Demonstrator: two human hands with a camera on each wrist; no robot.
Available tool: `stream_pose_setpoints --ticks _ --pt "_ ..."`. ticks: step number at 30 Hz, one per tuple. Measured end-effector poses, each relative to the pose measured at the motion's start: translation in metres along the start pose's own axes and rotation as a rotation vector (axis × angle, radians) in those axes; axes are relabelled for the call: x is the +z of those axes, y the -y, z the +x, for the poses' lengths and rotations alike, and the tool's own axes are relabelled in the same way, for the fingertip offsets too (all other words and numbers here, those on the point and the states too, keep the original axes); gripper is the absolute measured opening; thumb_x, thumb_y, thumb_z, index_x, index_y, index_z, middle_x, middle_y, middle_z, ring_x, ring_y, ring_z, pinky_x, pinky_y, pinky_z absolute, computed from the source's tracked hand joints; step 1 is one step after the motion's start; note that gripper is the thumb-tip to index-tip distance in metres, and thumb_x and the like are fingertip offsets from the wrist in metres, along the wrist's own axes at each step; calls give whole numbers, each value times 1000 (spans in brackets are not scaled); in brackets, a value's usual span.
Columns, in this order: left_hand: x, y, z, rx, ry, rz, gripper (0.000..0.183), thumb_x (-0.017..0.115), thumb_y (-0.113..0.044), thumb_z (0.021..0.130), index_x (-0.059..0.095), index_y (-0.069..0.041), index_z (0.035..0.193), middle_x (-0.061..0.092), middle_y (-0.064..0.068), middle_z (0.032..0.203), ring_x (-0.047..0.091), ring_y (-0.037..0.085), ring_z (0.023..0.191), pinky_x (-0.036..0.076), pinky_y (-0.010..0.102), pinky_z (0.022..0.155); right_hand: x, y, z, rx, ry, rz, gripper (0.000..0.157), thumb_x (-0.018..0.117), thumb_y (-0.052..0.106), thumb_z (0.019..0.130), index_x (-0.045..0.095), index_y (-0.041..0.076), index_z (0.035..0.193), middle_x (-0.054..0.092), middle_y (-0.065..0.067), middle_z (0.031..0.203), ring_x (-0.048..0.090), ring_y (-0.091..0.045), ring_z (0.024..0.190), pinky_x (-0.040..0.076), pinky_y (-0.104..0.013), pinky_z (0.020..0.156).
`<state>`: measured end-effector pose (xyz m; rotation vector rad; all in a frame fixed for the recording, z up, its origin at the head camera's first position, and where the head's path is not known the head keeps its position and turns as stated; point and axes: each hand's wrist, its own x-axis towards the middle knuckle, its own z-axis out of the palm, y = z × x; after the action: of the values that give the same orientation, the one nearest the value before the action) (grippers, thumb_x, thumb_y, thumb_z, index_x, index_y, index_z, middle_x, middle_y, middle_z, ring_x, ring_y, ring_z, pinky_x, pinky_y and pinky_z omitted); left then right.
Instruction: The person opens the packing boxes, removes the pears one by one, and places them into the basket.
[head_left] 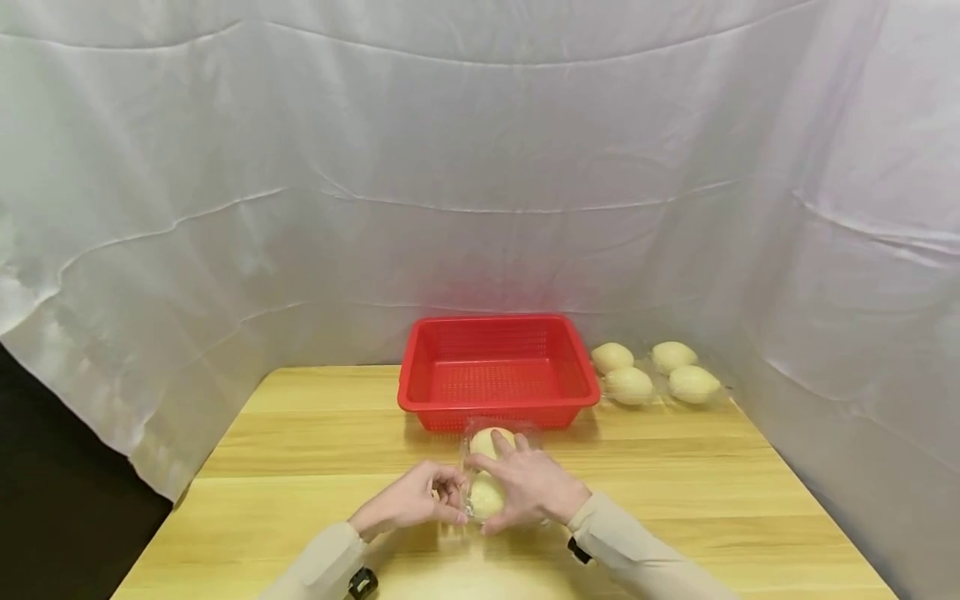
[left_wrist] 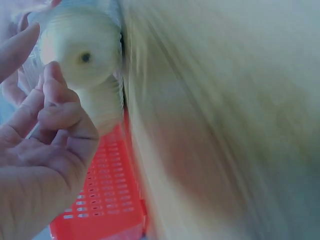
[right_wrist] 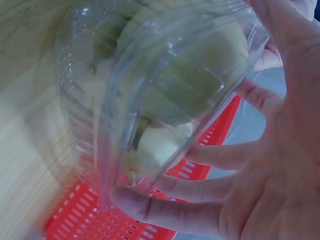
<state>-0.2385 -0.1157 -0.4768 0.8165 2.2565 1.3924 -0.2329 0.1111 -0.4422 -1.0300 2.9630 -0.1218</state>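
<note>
A clear plastic clamshell (right_wrist: 105, 115) holding two pale yellow fruits (head_left: 486, 496) lies on the table in front of a red basket (head_left: 498, 411). My right hand (head_left: 536, 483) rests over the clamshell from the right, fingers spread and fairly straight, their tips along its lid and edge in the right wrist view. At the near left corner, my left hand (head_left: 420, 498) pinches the clamshell's edge, its fingers curled. The left wrist view shows one round fruit (left_wrist: 82, 42) with a dark spot on its end, close beyond the left fingertips (left_wrist: 53, 72).
The red basket has perforated walls, and its inside shows no contents. To its right lie two more pairs of pale yellow fruits (head_left: 628, 386) in clear plastic, near the table's back right corner. Grey-white cloth (head_left: 480, 167) hangs behind and on both sides of the wooden table (head_left: 315, 450).
</note>
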Motion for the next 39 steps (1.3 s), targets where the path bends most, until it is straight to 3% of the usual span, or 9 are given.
stream_pose_setpoints --ticks 6,12,16,21,24,28,31,39 --pt "3 4 3 -7 -60 -32 8 72 -16 85 75 -12 91 69 2 81 58 9 73 47 23 69 -1 -1 0 14 -8 5 93 76 71 63 38 44 144 44 -16 143 53 -43 117 54 -55 78" --pt "-3 11 4 23 -36 -61 9 68 -13 89 72 -8 96 69 6 84 58 10 73 49 23 68 -1 0 -1 -1 -13 19 93 76 69 64 39 42 144 44 -14 141 52 -41 117 54 -54 79" --pt "-8 12 10 9 -144 -52 11 66 -10 90 64 -5 100 64 12 84 59 18 74 52 28 64 -2 -1 -1 9 -20 10 92 78 67 64 41 40 143 44 -14 142 52 -42 118 55 -54 78" --pt "-8 16 22 -37 -303 38 23 67 -17 92 58 -4 109 65 7 86 61 18 77 51 28 66 -1 2 0 20 20 -1 91 76 66 66 37 39 144 38 -20 149 48 -49 123 54 -58 77" --pt "-7 18 31 -55 -342 72 39 66 -19 93 53 -1 125 66 6 89 62 15 78 52 28 68 1 5 1 15 27 -16 92 75 65 67 34 39 145 37 -23 149 48 -52 124 55 -58 76" --pt "-9 18 41 -52 -344 92 54 64 -16 93 44 1 141 66 7 88 63 16 76 51 28 66 2 5 0 13 30 -34 96 74 66 67 32 38 148 35 -23 151 46 -53 125 54 -59 79" --pt "-12 19 48 -57 -322 57 55 63 -15 94 44 -2 144 66 8 84 63 19 73 49 28 61 2 4 -1 0 26 -49 92 73 67 67 36 35 145 37 -21 150 47 -48 126 54 -56 80" --pt "-15 20 56 -118 -280 -217 58 63 -6 90 44 -4 145 62 8 81 57 15 62 43 27 52 0 1 -2 -38 10 -55 92 74 68 66 39 37 145 40 -18 147 49 -44 125 55 -54 79"
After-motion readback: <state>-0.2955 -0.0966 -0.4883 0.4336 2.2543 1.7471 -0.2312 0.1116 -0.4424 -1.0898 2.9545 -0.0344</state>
